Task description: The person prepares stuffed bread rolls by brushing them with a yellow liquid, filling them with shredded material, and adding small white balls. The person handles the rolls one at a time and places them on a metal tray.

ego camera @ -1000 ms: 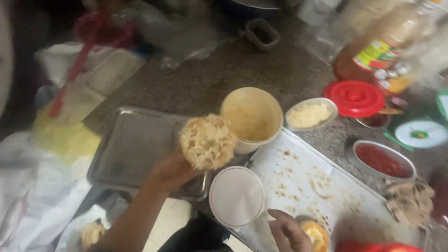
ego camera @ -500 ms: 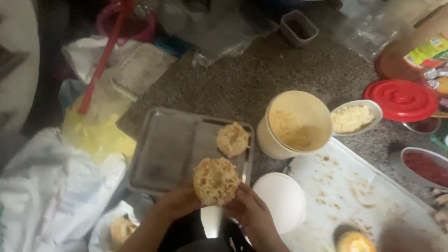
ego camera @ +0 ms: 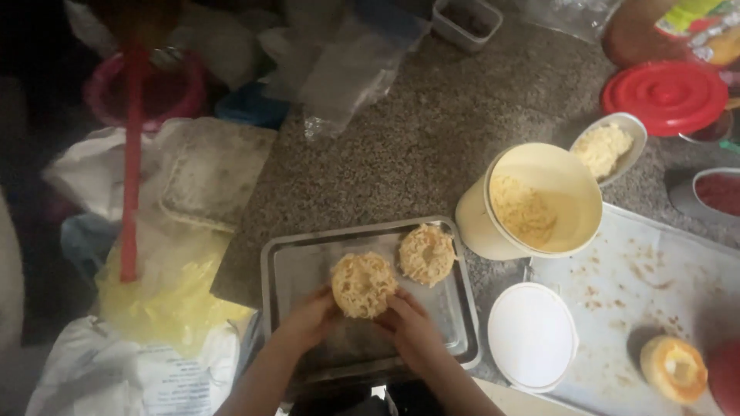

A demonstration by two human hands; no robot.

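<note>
A: status on the metal tray [ego camera: 293, 266]?
B: one shaped noodle round [ego camera: 426, 254] already sits at the tray's far right corner; a second noodle round [ego camera: 363, 285] is held between both hands just left of it, low over the tray's middle; can't tell if it's touching the tray bottom yet.
A: hand state?
B: left hand [ego camera: 308, 320] cupped on the round's left lower edge; right hand [ego camera: 412, 327] cupped on its right lower edge; fingers curled narrow around it, both gripping.
A: how far along, by your read?
B: early, I'd judge; one placed, one being set, most of the tray bare; the cream tub [ego camera: 532, 204] beside the tray on the speckled table [ego camera: 416, 131] has a fair clump of noodle mix left, so more rounds look possible.
A: anything else nearby?
B: white round lid [ego camera: 532, 335] just right of the tray; small oval dish [ego camera: 609, 146] of pale mix behind the tub; red lid [ego camera: 664, 96] further back; orange ring mould [ego camera: 674, 368] on the crumb-marked white sheet [ego camera: 655, 270] at right; dish of red sauce [ego camera: 717, 192] at the right edge.
</note>
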